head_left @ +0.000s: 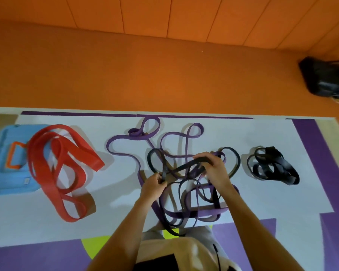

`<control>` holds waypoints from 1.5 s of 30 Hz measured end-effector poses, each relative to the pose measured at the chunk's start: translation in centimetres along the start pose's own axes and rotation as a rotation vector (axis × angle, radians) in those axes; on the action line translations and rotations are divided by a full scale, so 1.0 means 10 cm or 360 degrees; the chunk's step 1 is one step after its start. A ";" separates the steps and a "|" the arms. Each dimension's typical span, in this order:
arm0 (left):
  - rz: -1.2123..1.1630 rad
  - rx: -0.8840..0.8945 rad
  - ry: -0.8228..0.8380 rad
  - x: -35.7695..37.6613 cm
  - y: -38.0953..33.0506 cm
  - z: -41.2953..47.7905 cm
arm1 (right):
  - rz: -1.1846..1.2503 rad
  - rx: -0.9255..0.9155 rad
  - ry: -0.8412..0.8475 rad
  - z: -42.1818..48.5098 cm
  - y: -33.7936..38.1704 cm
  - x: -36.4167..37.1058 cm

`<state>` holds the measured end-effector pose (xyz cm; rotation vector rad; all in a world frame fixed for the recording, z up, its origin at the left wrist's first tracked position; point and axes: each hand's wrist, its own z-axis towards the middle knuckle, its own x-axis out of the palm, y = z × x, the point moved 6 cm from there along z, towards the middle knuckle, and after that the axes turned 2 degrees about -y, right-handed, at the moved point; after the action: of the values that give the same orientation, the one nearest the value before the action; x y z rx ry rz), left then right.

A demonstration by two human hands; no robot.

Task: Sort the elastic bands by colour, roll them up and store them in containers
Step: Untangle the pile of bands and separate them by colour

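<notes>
A tangle of purple bands (123, 151) and thin black bands (184, 194) lies on the white mat in front of me. My left hand (154, 185) pinches one black band near its lower end. My right hand (213, 169) grips the same black band (186, 165) higher up, so it stretches between both hands above the tangle. A heap of wide red bands (61, 163) lies to the left. A separate small pile of black bands (272, 167) lies to the right.
A light blue container with an orange handle (6, 161) sits at the far left, partly under the red bands. A black bag (327, 79) rests on the orange floor at the upper right. Purple and yellow mat patches border the white mat (262, 202).
</notes>
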<state>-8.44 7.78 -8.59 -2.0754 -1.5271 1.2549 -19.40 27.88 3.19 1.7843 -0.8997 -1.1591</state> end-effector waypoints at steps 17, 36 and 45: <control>-0.0688 0.0607 0.0024 -0.57 -0.95 -0.14 | -0.0022 0.0077 0.0687 -0.17 0.05 0.60; -0.0901 -0.0220 0.0817 0.40 -0.32 -0.22 | 0.0651 0.0363 0.0569 -0.16 0.01 0.14; -0.1031 -0.0203 0.0549 -0.01 -0.40 -0.05 | 0.0571 0.0340 0.0183 -0.05 -0.15 -0.16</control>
<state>-10.65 9.42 -5.60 -1.5398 -1.9088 0.5466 -19.24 29.99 2.56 1.7425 -1.2506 -0.7476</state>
